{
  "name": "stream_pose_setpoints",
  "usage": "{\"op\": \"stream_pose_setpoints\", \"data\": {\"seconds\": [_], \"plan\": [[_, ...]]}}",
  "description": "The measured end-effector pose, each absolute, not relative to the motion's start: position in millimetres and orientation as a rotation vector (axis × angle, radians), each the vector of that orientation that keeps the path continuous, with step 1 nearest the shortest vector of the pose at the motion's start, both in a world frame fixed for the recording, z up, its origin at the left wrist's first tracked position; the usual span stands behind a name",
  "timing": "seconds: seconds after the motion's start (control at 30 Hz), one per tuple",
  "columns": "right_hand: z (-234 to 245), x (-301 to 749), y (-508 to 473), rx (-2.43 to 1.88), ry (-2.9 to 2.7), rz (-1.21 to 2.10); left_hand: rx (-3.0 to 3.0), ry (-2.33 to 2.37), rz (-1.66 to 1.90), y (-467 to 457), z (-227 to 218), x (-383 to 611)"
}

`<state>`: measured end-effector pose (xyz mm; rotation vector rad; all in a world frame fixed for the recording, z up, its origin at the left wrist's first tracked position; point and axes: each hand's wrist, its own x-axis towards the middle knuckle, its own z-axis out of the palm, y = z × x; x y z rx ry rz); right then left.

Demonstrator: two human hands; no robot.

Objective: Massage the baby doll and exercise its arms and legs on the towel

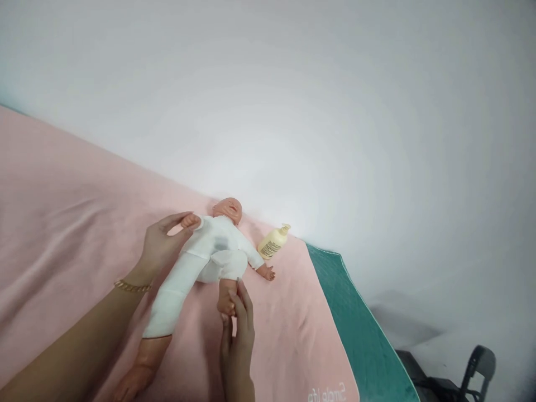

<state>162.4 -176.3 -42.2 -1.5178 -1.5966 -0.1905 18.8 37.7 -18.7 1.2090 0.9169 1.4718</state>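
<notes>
A baby doll point(224, 237) with a white cloth body lies on its back on a pink blanket point(276, 329), its head toward the wall. My left hand point(161, 240) is closed around the doll's small hand on the left side, thumb and fingers on either side of it. Below, my right hand point(238, 329) grips the foot of the doll's bent leg between thumb and fingers. The doll's other leg stretches toward me at the lower left, and its other arm lies out to the right. A pale yellow pump bottle point(273, 242) is beside that arm.
Behind the blanket rises a plain white wall point(268, 111). A green surface point(352, 312) shows past the blanket's right edge. At the lower right stands a black folding chair point(479, 368). Folds run through the blanket on the left.
</notes>
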Motion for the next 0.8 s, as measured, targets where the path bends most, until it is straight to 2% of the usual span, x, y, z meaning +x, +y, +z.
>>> {"op": "stream_pose_setpoints", "data": {"seconds": [0.13, 0.37, 0.63, 0.8], "plan": [[-20, 169, -149, -1.516, -1.618, -0.122, 1.631, 0.742, 1.26, 37, -27, 27], [-9, 166, -129, -1.567, -1.514, -0.061, 2.16, 0.6, 1.213, 56, -50, 38], [-8, 163, -142, -1.559, -1.539, -0.111, 1.972, 0.657, 1.235, 50, -44, 33], [-28, 156, -182, -1.578, -1.497, -0.113, 1.638, 0.792, 1.232, 43, -28, 24]]}}
